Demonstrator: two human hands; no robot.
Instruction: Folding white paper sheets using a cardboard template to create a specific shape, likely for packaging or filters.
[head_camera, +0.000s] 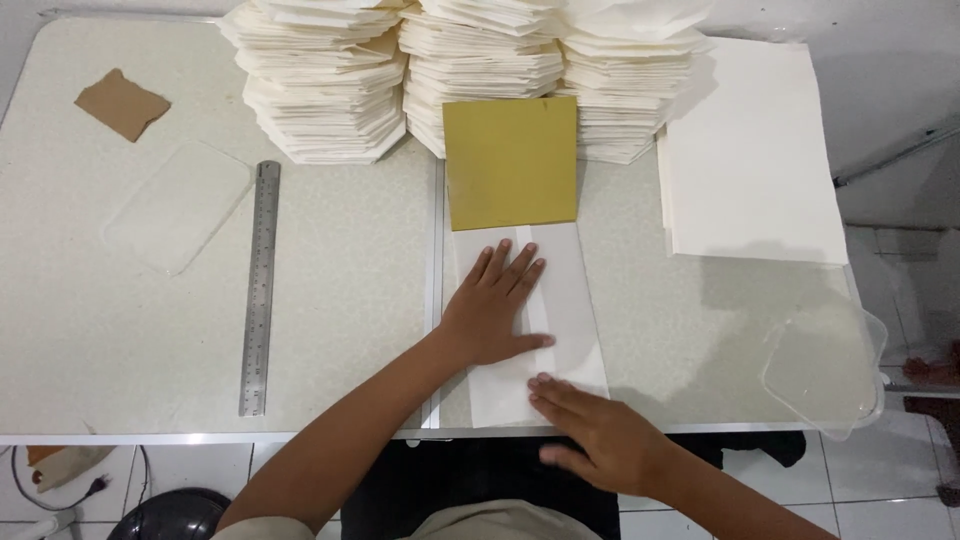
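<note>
The pale speckled table (330, 300) fills most of the view, its two halves meeting at a metal seam that runs toward the person. Along the far edge stand three tall stacks of folded white paper (470, 70), and to their right lies a flat pile of white sheets (755, 150). A mustard-yellow square card (511, 162) lies in front of the middle stack, its near edge overlapping the far end of the white sheet being folded (565, 290).

That sheet lies just right of the seam, long axis running away from the person, with a narrow lengthwise fold or overlap down its middle. The left hand (495, 310) presses flat on it, fingers spread and pointing toward the card, gripping nothing. The right hand (600, 430) is the nearer one to the sheet's near right corner (at the table's front edge); its fingertips rest there, fingers extended rather than closed, so it holds nothing either.

A clear plastic tray (825, 365) overhangs the right edge, another clear lid (178, 205) lies at left, beside a steel ruler (260, 290) parallel to the sheet. A brown paper scrap (122, 103) sits far left.
</note>
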